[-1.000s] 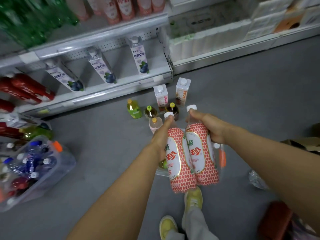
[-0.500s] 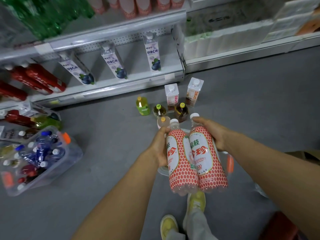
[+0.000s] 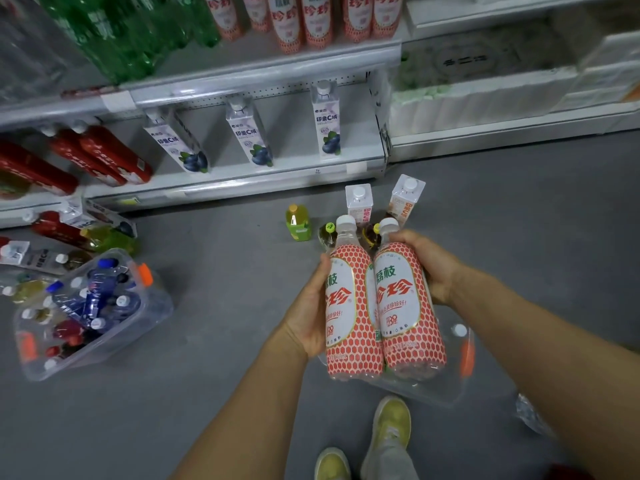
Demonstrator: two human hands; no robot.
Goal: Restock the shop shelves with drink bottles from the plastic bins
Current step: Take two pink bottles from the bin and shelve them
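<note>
**Down by the bottom shelf: two pink bottles, one per hand**

Right above the near clear bin (image 3: 450,393), the person holds two pink honeycomb-label bottles side by side and touching. Both are roughly upright, with their white caps (image 3: 345,221) pointing toward the shelves. The left hand (image 3: 311,306) cups the left pink bottle (image 3: 349,306) from the outside, thumb up near the shoulder and fingers wrapped round the back. The right hand (image 3: 429,265) grips the right pink bottle (image 3: 405,306) high up, fingers curled round it. So each hand is closed round its own bottle, a full grasp rather than a pinch.

Matching pink bottles (image 3: 311,19) stand on the upper shelf (image 3: 263,71), next to green bottles (image 3: 121,36). The bottom shelf (image 3: 242,181) has three blueberry cartons (image 3: 327,123) spaced apart, with red bottles (image 3: 110,154) to their left.

On the floor just beyond the hands are a yellow-green bottle (image 3: 298,223), two white cartons (image 3: 359,202) and a couple of dark bottles (image 3: 325,237). Those are mostly hidden behind the caps, tea maybe, hard to tell. The second clear bin (image 3: 156,313) sits well off to the left, full of mixed bottles, mostly blue ones. Yellow shoes (image 3: 391,420) show at the bottom.
</note>
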